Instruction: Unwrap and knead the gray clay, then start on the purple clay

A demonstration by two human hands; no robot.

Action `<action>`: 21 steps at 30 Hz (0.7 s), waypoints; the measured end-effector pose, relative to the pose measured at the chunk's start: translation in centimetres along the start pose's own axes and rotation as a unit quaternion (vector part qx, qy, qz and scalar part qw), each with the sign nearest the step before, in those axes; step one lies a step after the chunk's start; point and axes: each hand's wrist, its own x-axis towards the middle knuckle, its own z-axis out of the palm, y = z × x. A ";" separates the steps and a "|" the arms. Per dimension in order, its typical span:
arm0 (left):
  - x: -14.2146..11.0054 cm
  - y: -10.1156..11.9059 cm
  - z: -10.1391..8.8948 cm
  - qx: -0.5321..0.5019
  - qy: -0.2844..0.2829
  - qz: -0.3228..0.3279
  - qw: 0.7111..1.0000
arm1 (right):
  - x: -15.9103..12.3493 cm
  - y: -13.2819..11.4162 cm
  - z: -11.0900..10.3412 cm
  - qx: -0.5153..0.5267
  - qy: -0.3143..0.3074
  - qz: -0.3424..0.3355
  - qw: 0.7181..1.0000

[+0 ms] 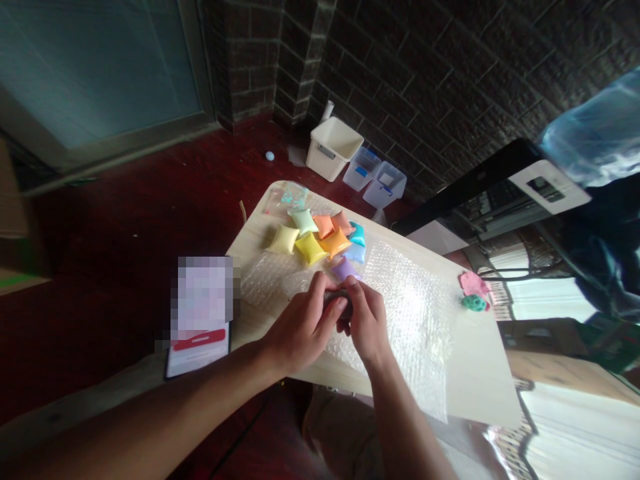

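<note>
Both hands meet over the near middle of the table. My left hand [305, 320] and my right hand [367, 313] are closed on a small dark grey lump [338, 301], with thumbs on top; fingers hide much of it, and its kind is unclear. Just beyond the fingertips lies a purple packet [345, 269]. Farther off are several puffy packets, among them a yellow one [311, 249], an orange one [335, 244], a pale yellow one [283, 239], a pale green one [303, 222] and a teal one [357, 233]. Bubble wrap [410, 300] spreads under and beside the hands.
A clear bag with teal bits [294, 197] lies at the table's [480, 373] far left corner. Pink and green modelled pieces [474, 293] sit at its right edge. A phone [203, 313] stands left. A white basket [334, 148] and clear bins [384, 185] are on the floor beyond.
</note>
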 end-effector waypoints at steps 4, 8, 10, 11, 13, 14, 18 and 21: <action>0.1 -0.3 0.2 -0.027 0.028 -0.028 0.999 | 0.0 0.0 0.1 -0.012 0.011 -0.018 1.000; 0.8 -1.0 0.3 -0.215 0.052 -0.152 0.963 | -0.1 -0.2 -0.3 -0.062 0.006 -0.085 0.994; 1.2 -1.1 0.2 -0.300 0.037 -0.231 0.925 | -0.1 -0.2 -0.5 -0.127 -0.003 -0.147 0.981; 1.4 -1.1 0.2 -0.331 0.020 -0.263 0.906 | -0.1 -0.2 -0.5 -0.171 -0.004 -0.173 0.970; 1.4 -1.0 0.1 -0.362 -0.020 -0.302 0.882 | -0.1 0.0 -0.5 -0.244 0.019 -0.198 0.949; 1.3 -0.9 0.1 -0.356 -0.031 -0.303 0.883 | -0.1 0.1 -0.4 -0.257 0.043 -0.190 0.946; 0.7 -0.9 0.0 -0.179 -0.006 -0.149 0.972 | 0.4 0.6 0.0 -0.131 0.114 -0.049 0.984; 0.5 -0.9 -0.2 -0.033 -0.002 -0.021 0.999 | 0.7 0.5 -0.1 -0.032 0.098 0.019 0.994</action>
